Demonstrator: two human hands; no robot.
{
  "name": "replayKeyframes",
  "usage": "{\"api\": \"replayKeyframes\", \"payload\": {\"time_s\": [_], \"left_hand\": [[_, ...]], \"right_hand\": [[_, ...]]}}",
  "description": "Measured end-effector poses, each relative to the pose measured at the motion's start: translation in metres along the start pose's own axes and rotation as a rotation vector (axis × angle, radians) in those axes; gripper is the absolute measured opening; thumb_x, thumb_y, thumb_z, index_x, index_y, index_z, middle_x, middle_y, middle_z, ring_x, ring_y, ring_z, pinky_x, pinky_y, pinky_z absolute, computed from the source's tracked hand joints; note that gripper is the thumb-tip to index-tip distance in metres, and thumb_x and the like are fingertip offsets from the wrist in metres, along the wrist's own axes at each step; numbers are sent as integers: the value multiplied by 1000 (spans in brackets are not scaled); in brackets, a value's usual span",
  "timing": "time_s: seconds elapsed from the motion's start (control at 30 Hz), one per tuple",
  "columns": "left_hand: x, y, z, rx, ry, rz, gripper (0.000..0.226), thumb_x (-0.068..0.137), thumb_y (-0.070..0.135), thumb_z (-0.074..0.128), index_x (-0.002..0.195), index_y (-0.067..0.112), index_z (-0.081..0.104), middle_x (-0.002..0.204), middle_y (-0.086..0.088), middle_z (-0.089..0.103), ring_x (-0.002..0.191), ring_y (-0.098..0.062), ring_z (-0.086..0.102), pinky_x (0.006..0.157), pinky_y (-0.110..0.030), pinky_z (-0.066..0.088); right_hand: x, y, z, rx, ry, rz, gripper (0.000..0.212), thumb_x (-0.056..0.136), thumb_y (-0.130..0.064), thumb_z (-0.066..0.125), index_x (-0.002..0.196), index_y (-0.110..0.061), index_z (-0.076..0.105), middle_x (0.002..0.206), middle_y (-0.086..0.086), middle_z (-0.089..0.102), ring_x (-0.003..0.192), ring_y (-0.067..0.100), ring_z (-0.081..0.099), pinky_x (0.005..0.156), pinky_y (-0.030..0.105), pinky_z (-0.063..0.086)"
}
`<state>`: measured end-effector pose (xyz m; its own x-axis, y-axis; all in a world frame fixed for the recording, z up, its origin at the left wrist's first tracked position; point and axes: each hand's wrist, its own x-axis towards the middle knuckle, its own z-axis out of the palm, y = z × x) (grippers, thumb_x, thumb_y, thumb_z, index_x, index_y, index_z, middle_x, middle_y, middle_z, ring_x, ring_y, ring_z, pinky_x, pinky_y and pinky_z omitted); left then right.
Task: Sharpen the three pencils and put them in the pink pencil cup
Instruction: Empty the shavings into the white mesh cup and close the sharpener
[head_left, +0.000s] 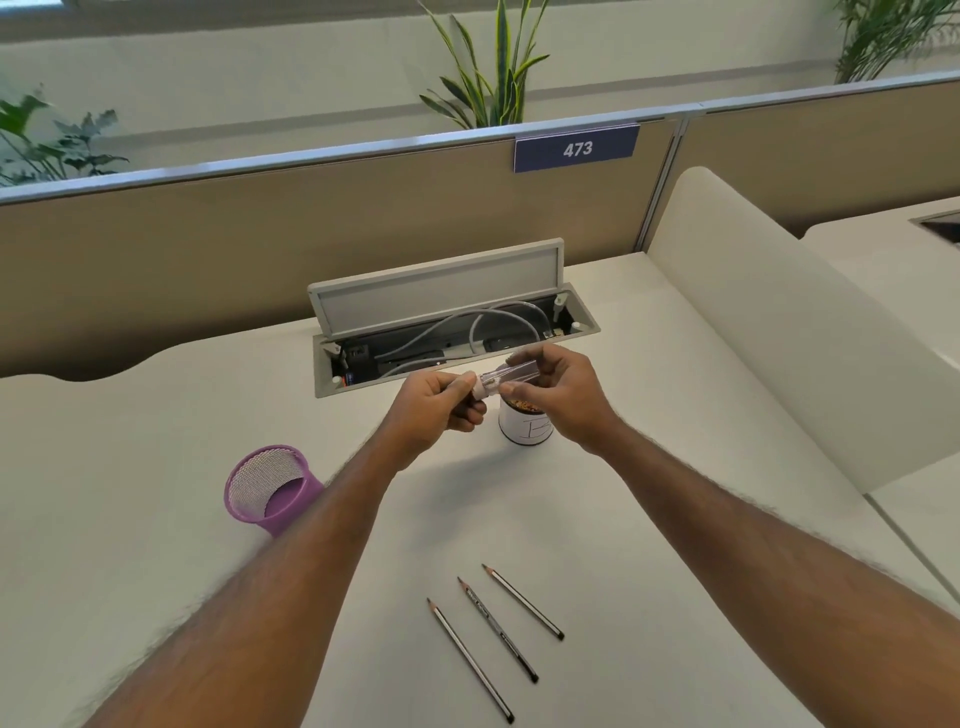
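The left hand (436, 402) curls round the cap end of a clear sharpener (506, 376); the right hand (558, 395) pinches its barrel above a white tub (524, 428) of shavings. The three pencils (497, 629) lie on the desk (649, 519), tips seemingly pointed; the pink pencil cup (270, 488) stands empty, so all the placing is probably left.

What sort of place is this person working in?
Most likely an open-plan office workstation: a beige cubicle partition carries a numbered sign reading 473, the white desk has an open cable hatch with wires inside, and plants stand behind the partition.
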<state>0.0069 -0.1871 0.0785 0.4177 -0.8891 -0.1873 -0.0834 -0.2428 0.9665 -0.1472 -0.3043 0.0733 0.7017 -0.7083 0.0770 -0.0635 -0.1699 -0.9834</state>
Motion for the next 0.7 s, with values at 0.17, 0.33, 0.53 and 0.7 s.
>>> {"api": "replayKeyframes", "payload": {"time_s": [0.17, 0.33, 0.53, 0.7], "left_hand": [[-11, -6, -12, -66, -14, -38, 34, 103, 23, 45, 96, 1, 70, 75, -10, 70, 62, -13, 64, 59, -22, 53], [-20, -9, -21, -76, -12, -48, 33, 102, 23, 46, 98, 1, 70, 77, -10, 70, 63, -12, 63, 60, -22, 53], [-30, -10, -27, -57, 0, -56, 34, 102, 23, 46, 102, 0, 71, 78, -11, 69, 63, -12, 62, 61, -22, 52], [-35, -14, -28, -18, 8, -38, 31, 101, 22, 48, 101, 2, 72, 78, -11, 70, 64, -12, 64, 62, -21, 53]], "right_hand": [[-3, -3, 8, 54, -68, 20, 29, 79, -1, 77, 104, -7, 64, 105, 14, 72, 93, 25, 72, 82, 35, 59], [-7, -7, 17, 85, -121, 20, 29, 76, 7, 76, 100, -2, 64, 104, 14, 73, 94, 23, 72, 81, 33, 59], [-9, -7, 27, 68, -133, -6, 27, 72, 13, 75, 93, 1, 63, 102, 11, 73, 95, 22, 72, 80, 32, 59], [-12, -4, 32, 65, -139, -10, 27, 71, 13, 76, 88, -3, 63, 100, 10, 73, 95, 23, 72, 80, 35, 59]]}}
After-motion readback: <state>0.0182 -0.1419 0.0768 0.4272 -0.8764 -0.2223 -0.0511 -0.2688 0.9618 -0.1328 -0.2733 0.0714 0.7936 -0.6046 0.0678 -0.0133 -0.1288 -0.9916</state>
